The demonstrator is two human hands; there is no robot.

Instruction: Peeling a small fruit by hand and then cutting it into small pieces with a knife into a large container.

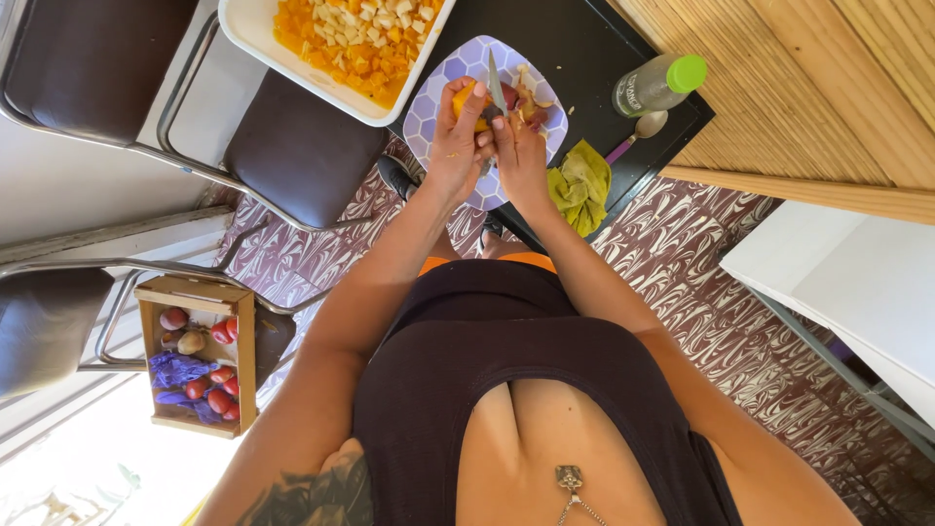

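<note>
The dark surface (584,49) is carrying everything, stretching out beyond both hands. Up and to the left of the left hand, a big white tray (255,34) is sitting heaped with diced orange and pale pieces. Directly under both hands a pale purple plate (429,117) is catching peels and scraps. To the right of the right hand, a crumpled yellow-green cloth (581,185) is lying, and farther right a green-capped bottle (659,86) is resting on its side next to a spoon (638,131).

The left hand (456,146) is closing around an orange piece of fruit (466,102), holding it just above the plate. The right hand (521,156) is gripping a knife (497,86), its blade pointing away from the body and touching the fruit.

To do this cut well, I judge the left fingertips should be staying clear of the edge, the strokes short and shallow, and the work kept over the plate so scraps are dropping there.
</note>
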